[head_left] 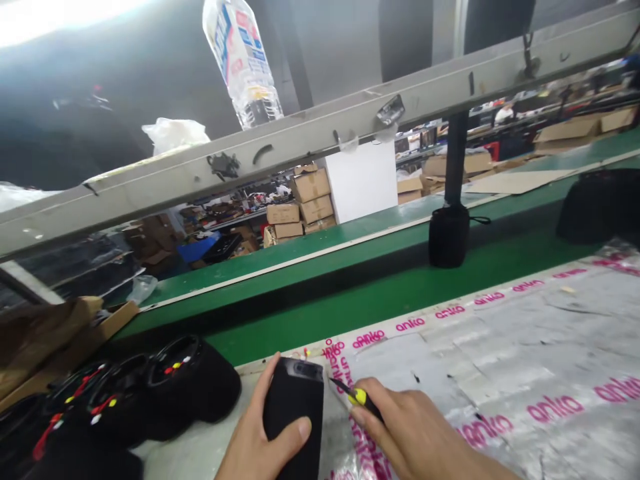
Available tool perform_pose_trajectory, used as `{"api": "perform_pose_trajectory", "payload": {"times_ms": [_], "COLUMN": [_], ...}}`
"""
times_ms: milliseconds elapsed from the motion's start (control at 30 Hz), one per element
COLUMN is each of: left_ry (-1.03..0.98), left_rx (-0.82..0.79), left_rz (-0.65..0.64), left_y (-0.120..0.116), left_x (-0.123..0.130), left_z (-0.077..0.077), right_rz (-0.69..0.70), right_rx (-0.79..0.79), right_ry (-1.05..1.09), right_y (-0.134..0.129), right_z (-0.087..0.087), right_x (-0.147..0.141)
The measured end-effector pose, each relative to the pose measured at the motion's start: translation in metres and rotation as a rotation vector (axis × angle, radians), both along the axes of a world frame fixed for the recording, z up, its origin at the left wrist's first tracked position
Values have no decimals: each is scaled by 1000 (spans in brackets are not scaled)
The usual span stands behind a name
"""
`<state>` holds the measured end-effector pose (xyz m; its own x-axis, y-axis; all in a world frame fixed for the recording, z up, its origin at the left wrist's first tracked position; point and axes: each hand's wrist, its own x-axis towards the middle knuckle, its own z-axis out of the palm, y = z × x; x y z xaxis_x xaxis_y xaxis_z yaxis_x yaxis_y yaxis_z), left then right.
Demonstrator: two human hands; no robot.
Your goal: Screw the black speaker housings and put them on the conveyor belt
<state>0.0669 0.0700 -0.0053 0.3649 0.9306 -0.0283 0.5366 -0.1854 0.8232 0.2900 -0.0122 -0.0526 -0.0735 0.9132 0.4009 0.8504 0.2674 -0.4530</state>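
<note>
Knife [361, 398] is grasped in the right hand [413, 420], its tip just beside the black item [291, 403], which the left hand [257, 430] grips over the plastic-covered worktop [395, 363]. Advisable: steady hold, light blade control, left thumb [300, 429] clear.

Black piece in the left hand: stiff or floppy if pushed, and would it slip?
The black piece is probably stiff: its sides look straight in the left hand. Its matte surface suggests it may not slip easily.
</note>
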Motion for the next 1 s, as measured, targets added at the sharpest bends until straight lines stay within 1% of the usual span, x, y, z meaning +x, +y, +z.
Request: {"api": "perform_pose_trajectory", "payload": {"times_ms": [100,200,300,400,600,700,1000], "left_ry": [179,417,678,842,976,986,1025], "left_rx": [89,161,205,225,230,234,239], "left_rz": [15,20,-85,-159,-150,-137,-70], "left_y": [-7,-16,-21,-23,-26,-26,-31], "left_x": [0,11,25,36,44,47,56], "left_z": [6,16,24,26,23,21,22], "right_rz": [-13,-16,-50,-88,-55,-37,-42], "right_rx": [22,-31,-126,-194,-330,-386,-477], "right_ry": [-35,-104,-140,-121,-103,-72,-11], "right_y": [2,3,4,2,-4,-4,-5], "right_z": [0,3,4,5,19,25,32], "right_x": [-7,-14,-18,-18,-17,-16,-15]}}
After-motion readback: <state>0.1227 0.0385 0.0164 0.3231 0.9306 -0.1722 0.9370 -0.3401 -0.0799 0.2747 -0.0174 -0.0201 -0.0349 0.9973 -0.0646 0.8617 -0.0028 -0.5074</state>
